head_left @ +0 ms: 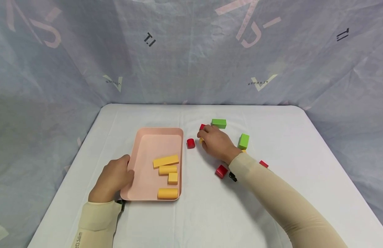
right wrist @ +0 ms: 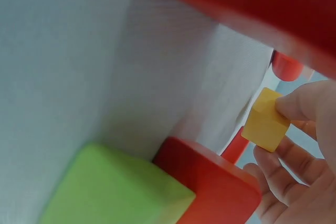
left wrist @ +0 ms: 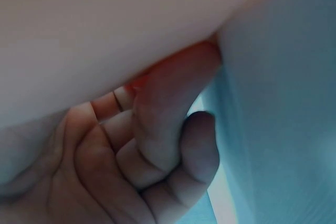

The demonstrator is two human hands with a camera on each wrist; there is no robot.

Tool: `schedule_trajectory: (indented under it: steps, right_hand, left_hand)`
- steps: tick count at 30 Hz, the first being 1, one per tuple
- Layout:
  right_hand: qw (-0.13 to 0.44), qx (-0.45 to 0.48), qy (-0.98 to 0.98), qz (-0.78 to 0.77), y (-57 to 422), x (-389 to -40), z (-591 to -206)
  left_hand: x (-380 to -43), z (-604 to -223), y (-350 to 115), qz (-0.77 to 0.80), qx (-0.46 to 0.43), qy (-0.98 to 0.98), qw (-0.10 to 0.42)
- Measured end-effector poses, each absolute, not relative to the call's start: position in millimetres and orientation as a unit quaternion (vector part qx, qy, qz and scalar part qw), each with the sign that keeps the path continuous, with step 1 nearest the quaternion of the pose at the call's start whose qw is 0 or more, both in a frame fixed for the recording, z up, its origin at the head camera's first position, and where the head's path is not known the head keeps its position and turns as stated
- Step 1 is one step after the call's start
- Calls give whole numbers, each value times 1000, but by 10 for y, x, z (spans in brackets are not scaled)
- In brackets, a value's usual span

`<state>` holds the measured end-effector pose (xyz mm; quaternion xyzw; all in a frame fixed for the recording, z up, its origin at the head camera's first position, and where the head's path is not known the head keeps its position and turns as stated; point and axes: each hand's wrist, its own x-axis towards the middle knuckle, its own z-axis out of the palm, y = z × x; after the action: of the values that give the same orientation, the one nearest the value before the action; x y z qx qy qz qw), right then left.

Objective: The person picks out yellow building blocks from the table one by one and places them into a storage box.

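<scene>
Yellow block (right wrist: 264, 124), small, plain, flat-faced: we pinch it in our right hand (head_left: 217, 142) over the desk (head_left: 197, 213), near the red cylinder (head_left: 190, 144); our left hand (head_left: 115, 174) grips the pink tray (head_left: 148, 146) by its left side.

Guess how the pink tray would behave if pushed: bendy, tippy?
The tray is probably stiff: its outline looks even despite the left hand's grip. It seems unlikely to tip, being broad and shallow. The yellow cylinders inside may roll, given their round sides.
</scene>
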<state>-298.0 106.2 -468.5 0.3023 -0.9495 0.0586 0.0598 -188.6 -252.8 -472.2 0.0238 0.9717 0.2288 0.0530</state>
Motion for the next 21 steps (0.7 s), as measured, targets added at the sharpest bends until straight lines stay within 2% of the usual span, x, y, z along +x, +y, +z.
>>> schedule_trajectory:
  steps: [21]
  right_hand:
    - [76,316,-942,77,1067,-2909,-4622]
  left_hand:
    - [-1888,-4720,-2521,226,25,972,54]
